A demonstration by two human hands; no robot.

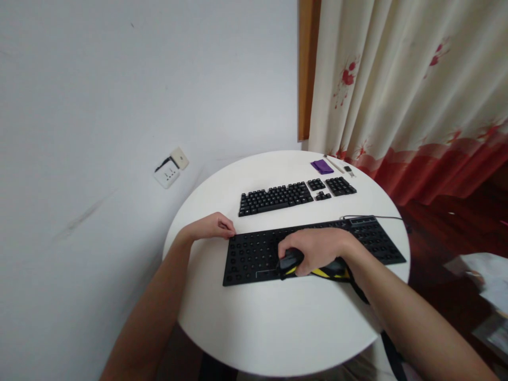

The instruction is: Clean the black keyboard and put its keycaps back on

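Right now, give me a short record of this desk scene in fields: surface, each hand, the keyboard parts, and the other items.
surface: round white table
left hand: fingers curled at the left edge of the bare keyboard base
right hand: gripping a black and yellow tool over the base
keycaps: laid out in keyboard order behind the base
other items: purple cloth, thin stick at the far edge
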